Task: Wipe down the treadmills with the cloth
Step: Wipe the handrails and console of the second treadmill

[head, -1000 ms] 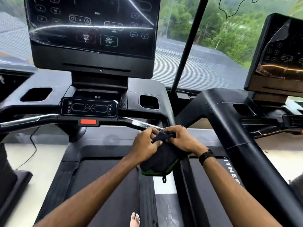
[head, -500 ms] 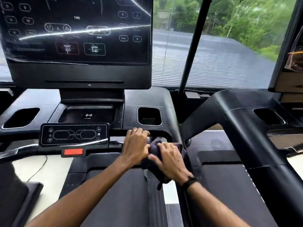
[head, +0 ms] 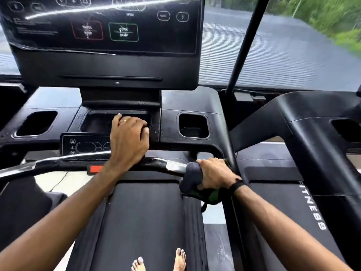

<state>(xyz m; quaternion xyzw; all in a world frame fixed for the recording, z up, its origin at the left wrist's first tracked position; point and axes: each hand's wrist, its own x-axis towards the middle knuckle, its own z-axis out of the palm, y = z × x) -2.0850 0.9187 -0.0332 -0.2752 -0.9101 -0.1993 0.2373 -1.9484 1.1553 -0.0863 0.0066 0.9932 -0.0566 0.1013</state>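
Note:
I stand on a black treadmill, its belt (head: 144, 222) under me and its dark console screen (head: 105, 36) ahead. My right hand (head: 214, 175) grips a dark grey cloth with a green edge (head: 190, 177), wrapped around the right end of the front handlebar (head: 168, 165). My left hand (head: 129, 141) rests over the control panel and the near edge of the console tray (head: 97, 122), fingers loosely curled, holding nothing that I can see.
Cup holders sit at the console's left (head: 36, 123) and right (head: 193, 126). A red stop tab (head: 95, 169) hangs under the handlebar. A second treadmill's arm (head: 304, 137) stands close on the right. A black window post (head: 246, 45) rises behind. My bare toes (head: 179, 259) show below.
My left hand let go of the cloth and moved up onto the console. My right hand carried the cloth onto the right end of the handlebar. The view tilted down and closer.

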